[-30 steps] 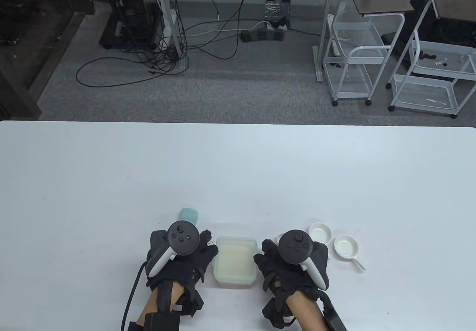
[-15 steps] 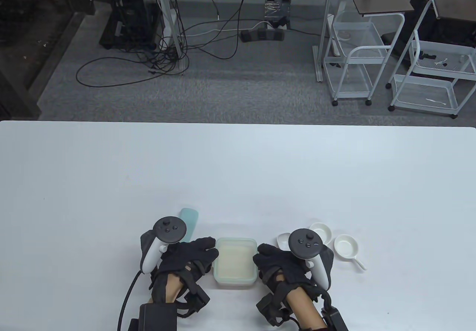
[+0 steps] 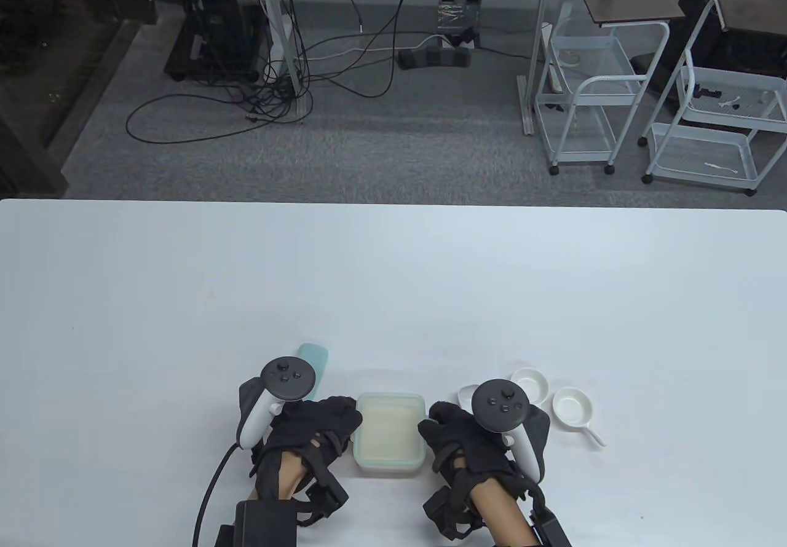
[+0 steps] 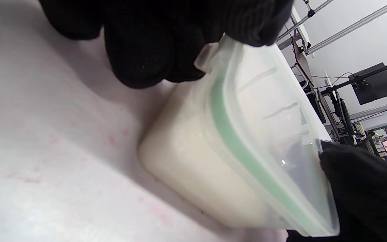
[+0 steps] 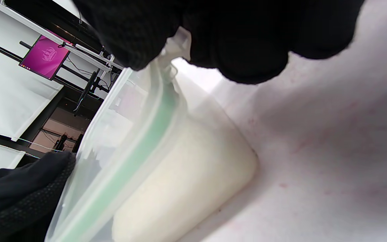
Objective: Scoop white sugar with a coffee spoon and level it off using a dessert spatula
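Note:
A clear lidded container (image 3: 390, 433) of white sugar sits near the table's front edge, its lid with a green seal (image 4: 233, 141). My left hand (image 3: 344, 415) grips the lid's left edge, with fingers (image 4: 139, 60) curled at the lid tab. On the opposite side my right hand (image 3: 433, 421) grips the right edge, its fingers (image 5: 247, 53) pinching that tab. The mint spatula (image 3: 316, 358) lies behind the left hand, partly hidden by the tracker. Just behind the right hand, the bowl of a white spoon (image 3: 466, 394) peeks out.
Two small white dishes (image 3: 532, 384) (image 3: 573, 407) stand right of my right hand, the nearer one with a handle. The white table (image 3: 393, 276) stretches far back. Carts and cables are on the floor beyond it.
Both hands have turned inward and closed on the container's lid edges. The left hand's fingers moved right onto the lid; the right tracker shifted right.

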`<state>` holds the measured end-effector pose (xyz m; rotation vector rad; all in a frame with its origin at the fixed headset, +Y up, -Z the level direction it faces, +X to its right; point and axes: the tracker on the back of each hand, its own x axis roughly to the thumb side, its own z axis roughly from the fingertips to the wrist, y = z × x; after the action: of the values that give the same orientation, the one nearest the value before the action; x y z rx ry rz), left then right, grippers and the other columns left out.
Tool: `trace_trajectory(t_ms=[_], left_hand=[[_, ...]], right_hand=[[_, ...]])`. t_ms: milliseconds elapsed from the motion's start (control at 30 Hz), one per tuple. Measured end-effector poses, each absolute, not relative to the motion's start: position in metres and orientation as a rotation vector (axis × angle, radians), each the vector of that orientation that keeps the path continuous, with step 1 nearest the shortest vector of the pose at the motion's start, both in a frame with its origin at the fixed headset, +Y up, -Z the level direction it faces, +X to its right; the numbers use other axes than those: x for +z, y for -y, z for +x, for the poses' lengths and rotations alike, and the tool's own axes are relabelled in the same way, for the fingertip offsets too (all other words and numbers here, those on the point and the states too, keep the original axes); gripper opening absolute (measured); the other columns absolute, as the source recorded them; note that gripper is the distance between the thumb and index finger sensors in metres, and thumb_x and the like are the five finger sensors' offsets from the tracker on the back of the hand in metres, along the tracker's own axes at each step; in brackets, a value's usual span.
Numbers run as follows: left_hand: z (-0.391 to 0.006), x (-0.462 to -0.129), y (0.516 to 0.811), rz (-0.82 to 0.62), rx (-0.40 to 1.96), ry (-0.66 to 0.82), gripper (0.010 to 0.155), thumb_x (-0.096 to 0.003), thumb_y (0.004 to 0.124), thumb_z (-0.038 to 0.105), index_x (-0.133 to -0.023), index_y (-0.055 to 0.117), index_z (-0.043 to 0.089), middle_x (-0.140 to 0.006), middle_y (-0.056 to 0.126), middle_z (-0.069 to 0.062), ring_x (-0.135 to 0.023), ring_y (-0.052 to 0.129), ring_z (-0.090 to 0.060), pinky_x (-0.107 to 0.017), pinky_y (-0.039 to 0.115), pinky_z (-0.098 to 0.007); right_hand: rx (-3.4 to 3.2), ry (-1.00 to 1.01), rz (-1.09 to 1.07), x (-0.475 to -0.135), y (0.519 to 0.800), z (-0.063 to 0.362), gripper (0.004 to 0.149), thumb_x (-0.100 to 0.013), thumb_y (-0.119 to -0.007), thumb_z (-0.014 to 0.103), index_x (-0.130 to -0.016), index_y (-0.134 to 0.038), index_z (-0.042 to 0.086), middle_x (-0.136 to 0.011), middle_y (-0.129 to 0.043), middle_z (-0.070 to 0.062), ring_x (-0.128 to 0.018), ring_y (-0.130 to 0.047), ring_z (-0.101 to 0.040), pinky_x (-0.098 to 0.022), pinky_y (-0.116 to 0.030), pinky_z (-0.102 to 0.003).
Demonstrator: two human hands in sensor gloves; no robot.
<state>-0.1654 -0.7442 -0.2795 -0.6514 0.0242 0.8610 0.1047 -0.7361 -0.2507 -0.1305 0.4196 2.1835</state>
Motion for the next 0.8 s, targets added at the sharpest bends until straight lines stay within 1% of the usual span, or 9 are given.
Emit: trace_trajectory(t_ms=[300, 367, 400, 433, 533, 667, 733, 800], left_hand=[[-0.163, -0.278, 0.742, -0.647, 0.837, -0.035, 0.063, -0.0480, 0.070, 0.038, -0.103, 0.070, 0.006, -0.085, 0.094, -0.011, -0.070, 0.094, -0.029, -0.068, 0.069, -0.059], [-0.167, -0.278, 0.739, -0.590, 0.806, -0.060, 0.060, -0.0464, 0.074, 0.040, -0.098, 0.073, 0.010, -0.077, 0.093, -0.003, -0.066, 0.093, -0.024, -0.067, 0.071, -0.057], [-0.167, -0.279, 0.740, -0.559, 0.816, -0.044, 0.058, -0.0457, 0.076, 0.040, -0.095, 0.076, 0.010, -0.074, 0.095, -0.002, -0.064, 0.095, -0.023, -0.066, 0.074, -0.057], [-0.167, -0.278, 0.741, -0.594, 0.815, -0.055, 0.059, -0.0461, 0.075, 0.041, -0.097, 0.075, 0.010, -0.079, 0.094, -0.004, -0.068, 0.095, -0.025, -0.067, 0.072, -0.058], [-0.167, -0.277, 0.742, -0.625, 0.822, -0.060, 0.062, -0.0473, 0.073, 0.043, -0.099, 0.071, 0.009, -0.083, 0.091, -0.005, -0.071, 0.093, -0.026, -0.068, 0.070, -0.058], [-0.165, -0.277, 0.738, -0.586, 0.769, -0.040, 0.065, -0.0475, 0.073, 0.043, -0.102, 0.068, 0.008, -0.088, 0.088, -0.008, -0.075, 0.091, -0.028, -0.068, 0.068, -0.059], [-0.164, -0.276, 0.735, -0.561, 0.739, -0.034, 0.069, -0.0476, 0.073, 0.044, -0.105, 0.063, 0.007, -0.093, 0.084, -0.011, -0.079, 0.088, -0.032, -0.069, 0.066, -0.059], [-0.162, -0.275, 0.732, -0.525, 0.709, -0.023, 0.071, -0.0477, 0.075, 0.043, -0.107, 0.061, 0.007, -0.096, 0.082, -0.012, -0.081, 0.087, -0.033, -0.068, 0.066, -0.060]], right_hand=[[2.233, -0.400, -0.121, -0.250, 0.735, 0.102, 0.057, -0.044, -0.081, 0.028, -0.092, -0.069, -0.001, -0.072, -0.086, -0.023, -0.055, -0.090, -0.034, -0.044, -0.080, -0.054], [2.246, -0.391, -0.119, -0.249, 0.735, 0.102, 0.057, -0.044, -0.081, 0.028, -0.091, -0.069, -0.001, -0.072, -0.086, -0.023, -0.054, -0.091, -0.034, -0.044, -0.080, -0.054], [2.246, -0.392, -0.116, -0.249, 0.735, 0.101, 0.057, -0.044, -0.081, 0.028, -0.091, -0.069, -0.001, -0.072, -0.086, -0.023, -0.054, -0.091, -0.034, -0.044, -0.080, -0.054], [2.244, -0.394, -0.118, -0.249, 0.735, 0.101, 0.057, -0.044, -0.081, 0.028, -0.092, -0.069, -0.001, -0.073, -0.086, -0.023, -0.055, -0.090, -0.034, -0.044, -0.080, -0.054], [2.248, -0.393, -0.117, -0.249, 0.735, 0.101, 0.058, -0.044, -0.080, 0.028, -0.092, -0.068, -0.001, -0.074, -0.085, -0.024, -0.056, -0.090, -0.035, -0.045, -0.079, -0.055], [2.269, -0.389, -0.111, -0.249, 0.734, 0.100, 0.060, -0.045, -0.080, 0.029, -0.094, -0.065, -0.002, -0.078, -0.083, -0.026, -0.059, -0.089, -0.038, -0.046, -0.078, -0.056], [2.316, -0.382, -0.104, -0.248, 0.732, 0.101, 0.064, -0.045, -0.081, 0.031, -0.096, -0.061, -0.003, -0.082, -0.078, -0.028, -0.063, -0.087, -0.042, -0.049, -0.076, -0.058], [2.357, -0.362, -0.091, -0.247, 0.727, 0.101, 0.068, -0.045, -0.081, 0.032, -0.098, -0.058, -0.003, -0.086, -0.075, -0.030, -0.067, -0.084, -0.044, -0.050, -0.074, -0.060]])
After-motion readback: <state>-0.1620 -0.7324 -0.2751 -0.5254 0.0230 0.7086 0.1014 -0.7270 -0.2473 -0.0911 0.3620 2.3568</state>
